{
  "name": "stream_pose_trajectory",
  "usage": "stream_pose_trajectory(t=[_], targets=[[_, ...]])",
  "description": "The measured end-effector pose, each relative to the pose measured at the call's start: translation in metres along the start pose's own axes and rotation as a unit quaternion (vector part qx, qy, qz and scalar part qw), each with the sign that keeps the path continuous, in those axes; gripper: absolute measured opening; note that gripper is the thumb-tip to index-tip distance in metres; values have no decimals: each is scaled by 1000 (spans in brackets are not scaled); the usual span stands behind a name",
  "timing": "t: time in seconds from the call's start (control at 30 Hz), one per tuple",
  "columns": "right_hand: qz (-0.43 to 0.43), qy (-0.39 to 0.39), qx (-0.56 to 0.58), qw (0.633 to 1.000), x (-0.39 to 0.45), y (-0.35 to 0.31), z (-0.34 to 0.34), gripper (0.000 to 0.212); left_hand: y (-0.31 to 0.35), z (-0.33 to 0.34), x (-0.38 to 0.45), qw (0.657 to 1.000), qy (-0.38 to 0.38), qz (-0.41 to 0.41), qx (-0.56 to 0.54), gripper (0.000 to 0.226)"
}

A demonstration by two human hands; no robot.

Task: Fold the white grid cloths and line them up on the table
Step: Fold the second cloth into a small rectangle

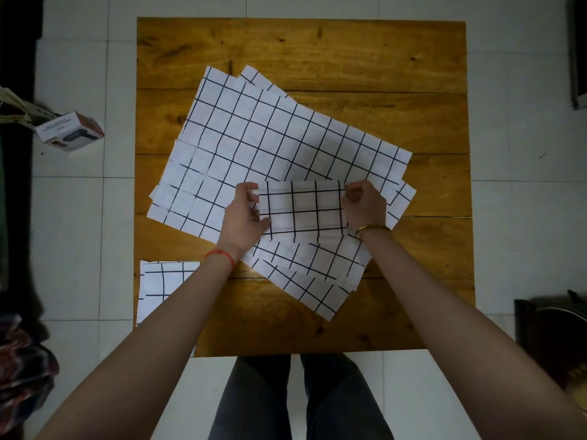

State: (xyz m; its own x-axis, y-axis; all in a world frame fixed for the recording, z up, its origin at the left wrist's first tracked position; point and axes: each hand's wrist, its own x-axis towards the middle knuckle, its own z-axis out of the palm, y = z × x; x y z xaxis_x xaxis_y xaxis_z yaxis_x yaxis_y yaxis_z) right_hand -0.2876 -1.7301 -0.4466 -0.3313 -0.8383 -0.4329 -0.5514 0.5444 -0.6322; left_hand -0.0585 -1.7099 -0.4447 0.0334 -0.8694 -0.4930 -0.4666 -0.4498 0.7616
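A folded cloth is held taut above the pile on the bench, each end pinched by the left hand and right hand. Edges should be matched before it is lined up beside the done cloth.

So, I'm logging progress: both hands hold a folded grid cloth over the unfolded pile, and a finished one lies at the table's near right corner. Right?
Not quite. In the head view the finished cloth lies at the table's near left corner. The left hand and right hand do hold the folded cloth over the pile.
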Motion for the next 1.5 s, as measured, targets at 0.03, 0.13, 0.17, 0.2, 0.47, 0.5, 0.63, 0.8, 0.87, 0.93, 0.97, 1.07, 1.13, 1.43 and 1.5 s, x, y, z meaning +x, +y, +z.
stream_pose_trajectory(t=[0.03, 0.13, 0.17, 0.2, 0.47, 0.5, 0.63, 0.8, 0.87, 0.93, 0.97, 1.07, 1.13, 1.43, 1.5], targets=[[-21, 14, -27, 999, -2, 1, 2, 23, -1, 0, -2, 998, 13, 31, 48, 67], [-120, 49, -148, 980, -9, -4, 10, 23, -4, 1, -8, 970, 52, 126, 203, 76], [-171, 52, -175, 968, -13, -7, 14, 24, -5, 1, -8, 955, 65, 153, 245, 78], [-222, 46, -200, 953, -17, -12, 18, 26, -7, 1, -9, 941, 75, 172, 283, 79], [-369, -126, -375, 841, -29, -32, 70, 58, -15, -4, 1, 872, -41, 162, 460, 70], [-367, -135, -395, 831, -29, -31, 72, 60, -16, -4, 2, 869, -53, 150, 469, 69], [-363, -148, -450, 802, -24, -21, 70, 60, -21, -2, 4, 848, -79, 122, 510, 69], [-329, -123, -461, 815, -17, 3, 43, 57, -23, -1, 5, 843, -79, 115, 519, 70], [-300, -102, -484, 816, -13, 20, 25, 57, -24, -1, 5, 843, -79, 115, 520, 70], [-275, -84, -493, 821, -12, 34, 10, 59, -24, -1, 4, 843, -81, 114, 519, 69], [-269, -82, -495, 822, -12, 38, 6, 59, -24, -1, 4, 843, -84, 113, 519, 69], [-268, -75, -485, 829, -14, 35, 4, 59, -24, 0, 3, 844, -83, 114, 517, 69], [-279, -70, -464, 838, -20, 26, 7, 59, -23, -1, -4, 856, -62, 135, 495, 67], [-399, -171, -420, 797, -73, 18, 43, 55, -44, 13, -67, 862, -23, 180, 474, 57], [-385, -195, -412, 802, -81, 24, 50, 55, -51, 18, -76, 850, -45, 145, 504, 60]])
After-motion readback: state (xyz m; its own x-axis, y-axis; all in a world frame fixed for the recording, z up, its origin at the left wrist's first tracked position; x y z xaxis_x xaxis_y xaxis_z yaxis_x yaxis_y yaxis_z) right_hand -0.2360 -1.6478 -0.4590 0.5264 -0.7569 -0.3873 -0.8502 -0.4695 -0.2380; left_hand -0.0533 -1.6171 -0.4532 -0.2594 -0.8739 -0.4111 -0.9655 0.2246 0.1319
